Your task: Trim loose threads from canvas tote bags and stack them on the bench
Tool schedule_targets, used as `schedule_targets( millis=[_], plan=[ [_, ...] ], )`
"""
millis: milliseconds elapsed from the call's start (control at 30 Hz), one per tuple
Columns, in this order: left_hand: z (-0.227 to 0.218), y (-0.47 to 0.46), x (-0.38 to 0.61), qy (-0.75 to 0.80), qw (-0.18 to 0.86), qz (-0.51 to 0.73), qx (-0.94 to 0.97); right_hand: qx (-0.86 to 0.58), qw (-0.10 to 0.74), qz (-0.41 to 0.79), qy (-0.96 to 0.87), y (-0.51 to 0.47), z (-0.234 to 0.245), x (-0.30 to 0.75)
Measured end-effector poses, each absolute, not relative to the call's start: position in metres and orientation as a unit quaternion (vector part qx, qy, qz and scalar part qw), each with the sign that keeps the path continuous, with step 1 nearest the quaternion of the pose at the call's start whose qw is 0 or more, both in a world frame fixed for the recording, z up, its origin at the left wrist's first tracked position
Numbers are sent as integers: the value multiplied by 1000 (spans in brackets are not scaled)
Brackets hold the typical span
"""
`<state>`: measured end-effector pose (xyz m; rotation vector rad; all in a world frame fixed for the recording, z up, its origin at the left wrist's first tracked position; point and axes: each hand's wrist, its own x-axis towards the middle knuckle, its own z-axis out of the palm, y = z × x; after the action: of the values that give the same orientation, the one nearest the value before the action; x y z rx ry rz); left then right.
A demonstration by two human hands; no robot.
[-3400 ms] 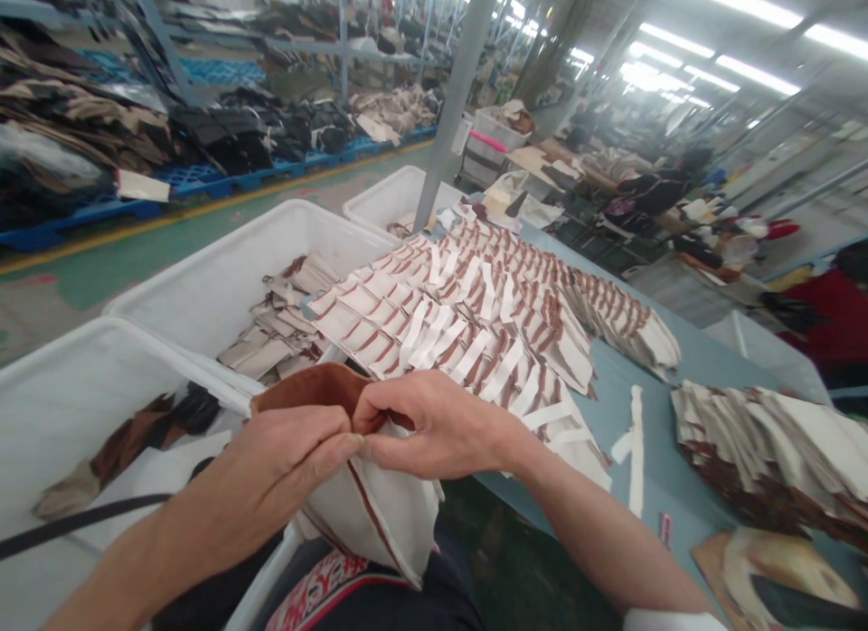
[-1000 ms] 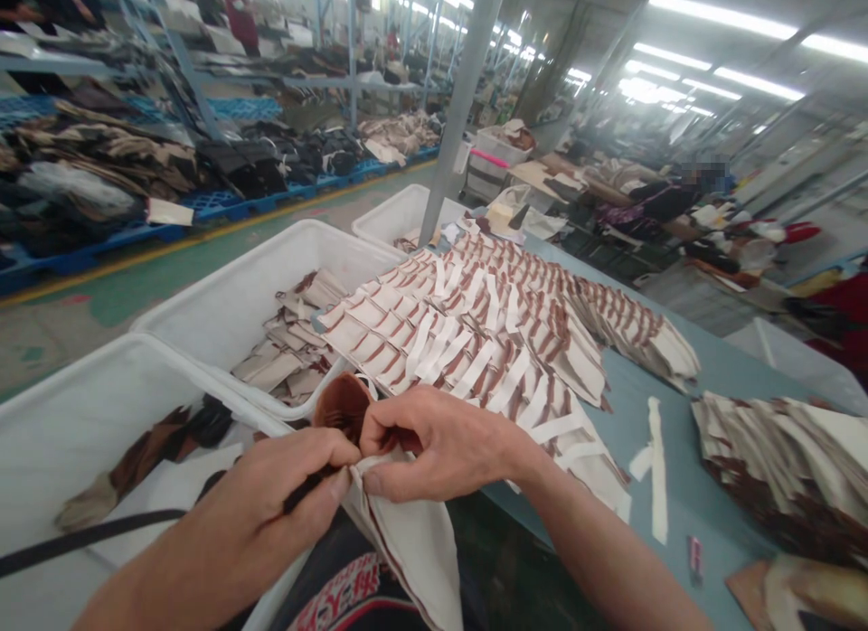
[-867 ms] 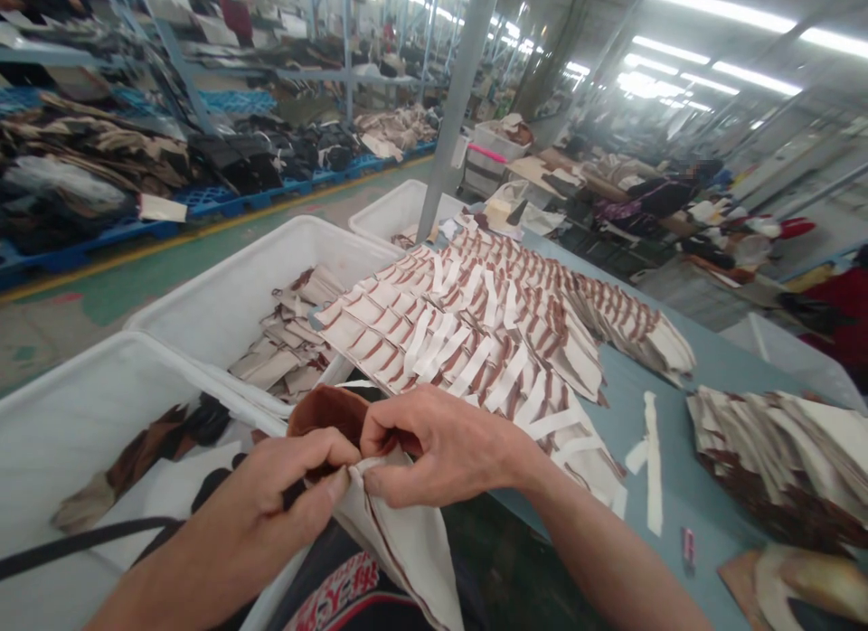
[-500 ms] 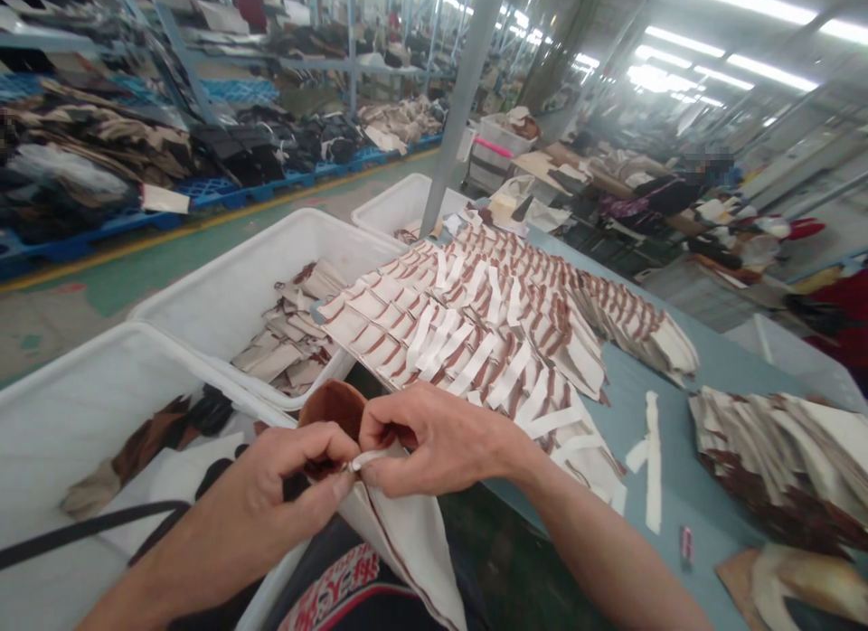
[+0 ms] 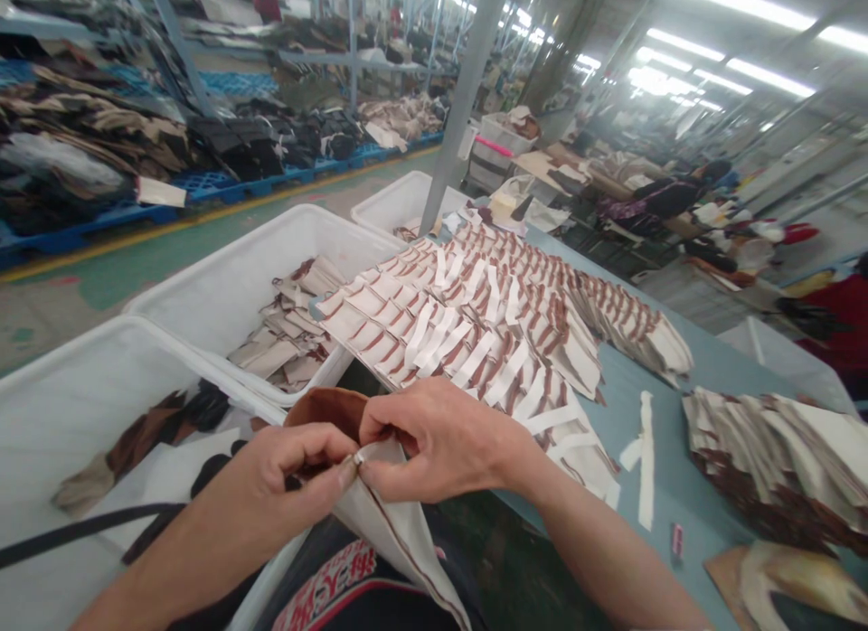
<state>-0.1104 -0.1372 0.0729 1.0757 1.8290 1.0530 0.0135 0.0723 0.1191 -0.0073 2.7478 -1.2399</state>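
Observation:
Both hands meet over my lap on one sewn piece of off-white material with brown backing (image 5: 397, 532), folded so that a seam runs down its length. My left hand (image 5: 298, 477) pinches the seam's upper end between thumb and forefinger. Just to the right, my right hand (image 5: 427, 441) is closed on the same edge, its thumb and bent forefinger almost touching the left fingertips. A small white bit, perhaps strip, shows between the two pinches. The piece's brown side (image 5: 329, 409) curls up behind my fingers, and its pale lower end hangs down over dark clothing.
A blue-grey table (image 5: 627, 382) bears rows of overlapping pale pieces (image 5: 380, 315) with white strips (image 5: 508, 378) on top. A stack of pieces (image 5: 779, 459) and a small pink item (image 5: 677, 542) lie right. White bins (image 5: 203, 260) stand left; a metal post (image 5: 461, 107) rises behind.
The white strip end that stuck up between my fingertips now shows less. My hands stay pinched together at nearly the same spot, and the hanging piece has shifted slightly.

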Motion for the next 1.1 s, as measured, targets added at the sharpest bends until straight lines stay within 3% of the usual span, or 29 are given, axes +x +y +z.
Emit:
schedule_targets(
  millis=[67, 167, 400, 700, 1100],
  plan=[
    [79, -133, -106, 731, 319, 400, 451, -5, 67, -390, 918, 72, 123, 14],
    [88, -128, -103, 731, 266, 409, 476, -10, 91, -456, 885, 75, 120, 13],
    [85, -134, -109, 725, 328, 384, 468, 8, 123, -607, 785, 71, 90, 12],
    [88, -131, -100, 745, 235, 376, 498, 56, 72, -511, 855, 58, 99, 18],
    [71, -139, -105, 696, 410, 402, 430, 28, 95, -613, 784, 65, 84, 26]
  ],
)
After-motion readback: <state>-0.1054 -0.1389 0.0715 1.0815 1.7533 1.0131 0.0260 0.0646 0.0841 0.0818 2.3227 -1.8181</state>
